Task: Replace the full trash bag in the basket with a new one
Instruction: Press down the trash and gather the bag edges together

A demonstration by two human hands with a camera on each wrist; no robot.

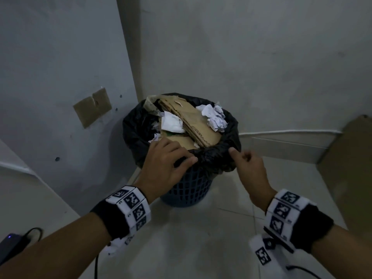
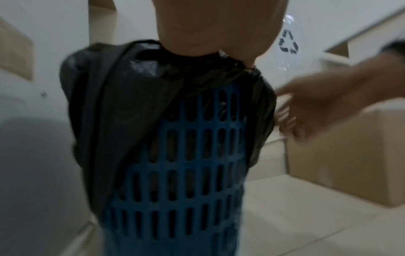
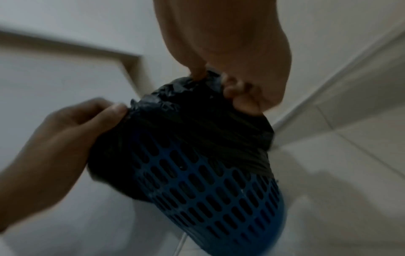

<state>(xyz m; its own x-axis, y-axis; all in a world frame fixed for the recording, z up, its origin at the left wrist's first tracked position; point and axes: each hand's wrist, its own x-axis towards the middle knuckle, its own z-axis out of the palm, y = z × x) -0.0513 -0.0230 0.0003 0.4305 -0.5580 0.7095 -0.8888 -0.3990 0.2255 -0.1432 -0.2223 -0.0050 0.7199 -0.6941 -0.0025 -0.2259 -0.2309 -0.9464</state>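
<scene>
A blue perforated basket (image 1: pixel 189 188) stands on the floor in a wall corner. Its black trash bag (image 1: pixel 136 129) is folded over the rim and stuffed with cardboard (image 1: pixel 193 121) and crumpled paper (image 1: pixel 215 117). My left hand (image 1: pixel 171 152) grips the near rim of the bag, fingers over the edge and thumb on the outside. My right hand (image 1: pixel 239 156) pinches the bunched bag rim just to the right. In the right wrist view the right hand (image 3: pixel 230 83) nips the bag (image 3: pixel 186 121) above the basket (image 3: pixel 208 181), and the left hand (image 3: pixel 76 124) presses its thumb on the fold.
A large cardboard box (image 1: pixel 350 168) leans at the right wall. A cardboard patch (image 1: pixel 92 107) is stuck on the left wall. A dark device with a blue light and a cable (image 1: pixel 12 244) lies at lower left. Pale floor tiles spread in front of the basket.
</scene>
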